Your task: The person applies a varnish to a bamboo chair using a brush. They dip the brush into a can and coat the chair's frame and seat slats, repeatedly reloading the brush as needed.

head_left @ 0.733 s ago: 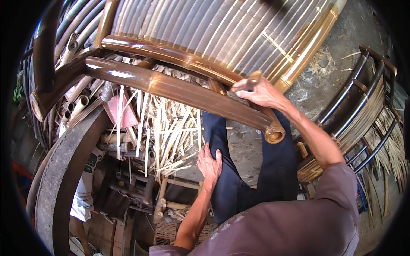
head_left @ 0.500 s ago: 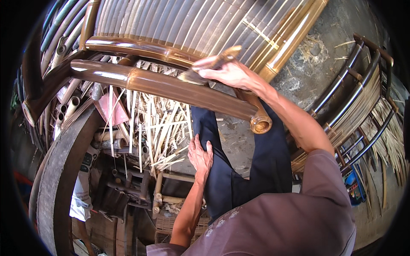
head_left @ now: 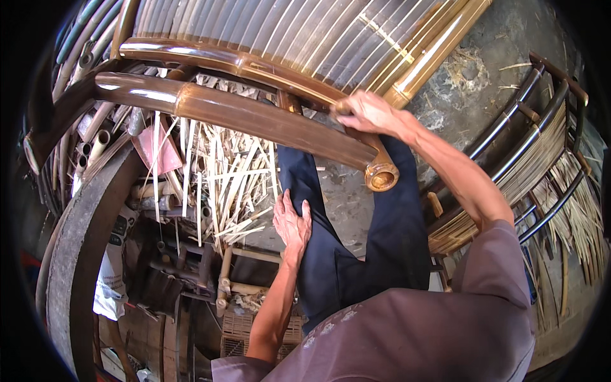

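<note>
A thick, glossy brown bamboo pole crosses in front of me, its cut end facing me at the right. My right hand is closed around a flat paintbrush just beyond that end, beside the curved bamboo rail of the slatted bamboo seat. Most of the brush, bristles included, is hidden by the hand and the frame, so whether it touches the bamboo cannot be made out. My left hand lies open on my left thigh, fingers stretched forward and holding nothing.
Pale bamboo strips are heaped on the floor left of my legs. A curved concrete rim stands at the left, near bamboo poles. Another dark bamboo furniture piece is at the right, with more strips beside it.
My right hand has moved right and slightly down with the paintbrush, from above the thick pole to near its open end. The whole view has shifted slightly; my left hand stays on the thigh.
</note>
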Motion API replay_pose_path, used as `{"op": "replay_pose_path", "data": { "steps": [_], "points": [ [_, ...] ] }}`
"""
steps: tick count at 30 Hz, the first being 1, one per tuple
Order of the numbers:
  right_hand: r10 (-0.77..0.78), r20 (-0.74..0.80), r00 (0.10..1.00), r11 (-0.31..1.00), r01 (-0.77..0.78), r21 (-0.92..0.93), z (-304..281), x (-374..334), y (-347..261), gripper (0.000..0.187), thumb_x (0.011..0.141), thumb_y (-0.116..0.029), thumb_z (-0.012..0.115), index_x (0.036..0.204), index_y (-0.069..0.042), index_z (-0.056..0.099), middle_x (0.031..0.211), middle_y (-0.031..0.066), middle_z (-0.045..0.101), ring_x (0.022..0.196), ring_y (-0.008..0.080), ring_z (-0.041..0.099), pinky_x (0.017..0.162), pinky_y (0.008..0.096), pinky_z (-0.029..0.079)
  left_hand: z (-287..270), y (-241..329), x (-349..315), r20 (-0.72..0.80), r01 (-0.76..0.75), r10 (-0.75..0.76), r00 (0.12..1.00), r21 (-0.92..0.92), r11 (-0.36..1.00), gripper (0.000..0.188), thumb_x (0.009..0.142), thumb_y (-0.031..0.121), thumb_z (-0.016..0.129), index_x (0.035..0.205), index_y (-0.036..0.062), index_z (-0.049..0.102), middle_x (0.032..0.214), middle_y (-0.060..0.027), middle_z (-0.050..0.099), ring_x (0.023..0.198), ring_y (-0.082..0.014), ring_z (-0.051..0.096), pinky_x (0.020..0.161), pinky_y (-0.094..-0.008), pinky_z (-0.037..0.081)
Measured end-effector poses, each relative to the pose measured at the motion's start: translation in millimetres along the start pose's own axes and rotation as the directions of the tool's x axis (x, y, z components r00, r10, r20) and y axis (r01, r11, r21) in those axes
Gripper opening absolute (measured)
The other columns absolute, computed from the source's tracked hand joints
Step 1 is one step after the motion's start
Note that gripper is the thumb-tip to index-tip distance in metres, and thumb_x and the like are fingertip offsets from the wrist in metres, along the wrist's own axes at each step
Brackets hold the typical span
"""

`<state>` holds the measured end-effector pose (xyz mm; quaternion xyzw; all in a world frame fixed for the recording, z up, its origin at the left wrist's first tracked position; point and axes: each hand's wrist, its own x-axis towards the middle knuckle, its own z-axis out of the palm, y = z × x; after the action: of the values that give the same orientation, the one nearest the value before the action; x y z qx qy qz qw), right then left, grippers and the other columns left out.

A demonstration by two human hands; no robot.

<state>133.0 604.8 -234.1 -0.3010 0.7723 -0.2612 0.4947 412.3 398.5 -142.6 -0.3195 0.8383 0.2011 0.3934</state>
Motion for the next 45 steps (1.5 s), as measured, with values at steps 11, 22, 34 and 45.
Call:
{"op": "replay_pose_path", "data": {
  "steps": [11, 22, 34, 45],
  "points": [
    [0.363, 0.243, 0.900, 0.795, -0.435, 0.423, -49.4, -125.1, -8.6, 0.035, 0.090, -0.027, 0.071, 0.120, -0.009, 0.069, 0.109, 0.0060, 0.072, 0.100, 0.0173, 0.065, 0.086, 0.0325, 0.053, 14.7, -3.2, -0.6, -0.012, 0.007, -0.008, 1.000, -0.060, 0.998, 0.062, 0.092, 0.037, 0.058, 0.144, 0.0079, 0.042, 0.146, -0.0186, 0.043, 0.137, -0.0347, 0.038, 0.111, -0.0486, 0.031],
    [0.368, -0.301, 0.880, 0.404, 0.140, 0.904, -60.5, 79.1, -137.3, 0.030, 0.093, -0.027, 0.063, 0.116, -0.008, 0.065, 0.090, 0.0091, 0.065, 0.074, 0.0187, 0.063, 0.066, 0.0343, 0.053, 17.9, -1.2, -0.4, 0.003, 0.002, -0.002, 1.000, -0.159, 0.987, 0.066, 0.090, 0.039, 0.058, 0.145, 0.0063, 0.040, 0.147, -0.0212, 0.041, 0.138, -0.0369, 0.036, 0.112, -0.0510, 0.028],
    [0.619, -0.149, 0.771, 0.514, -0.254, 0.819, -55.8, 70.9, -128.1, 0.032, 0.090, -0.033, 0.069, 0.106, -0.005, 0.067, 0.087, 0.0042, 0.064, 0.067, 0.0118, 0.061, 0.055, 0.0290, 0.056, 5.6, -8.1, 9.1, -0.109, 0.039, -0.079, 0.991, -0.330, 0.943, 0.067, 0.090, 0.040, 0.060, 0.142, 0.0029, 0.042, 0.146, -0.0213, 0.041, 0.135, -0.0374, 0.036, 0.109, -0.0497, 0.030],
    [-0.494, -0.177, 0.851, 0.870, 0.482, -0.107, -99.0, 117.7, -199.8, 0.040, 0.091, -0.004, 0.062, 0.129, -0.015, 0.061, 0.122, 0.0098, 0.067, 0.104, 0.0228, 0.067, 0.084, 0.0333, 0.057, -7.8, 0.1, 14.2, -0.094, 0.088, -0.145, 0.985, -0.445, 0.891, 0.064, 0.089, 0.036, 0.063, 0.141, 0.0031, 0.043, 0.143, -0.0223, 0.043, 0.135, -0.0384, 0.037, 0.109, -0.0505, 0.030]
  ]
}}
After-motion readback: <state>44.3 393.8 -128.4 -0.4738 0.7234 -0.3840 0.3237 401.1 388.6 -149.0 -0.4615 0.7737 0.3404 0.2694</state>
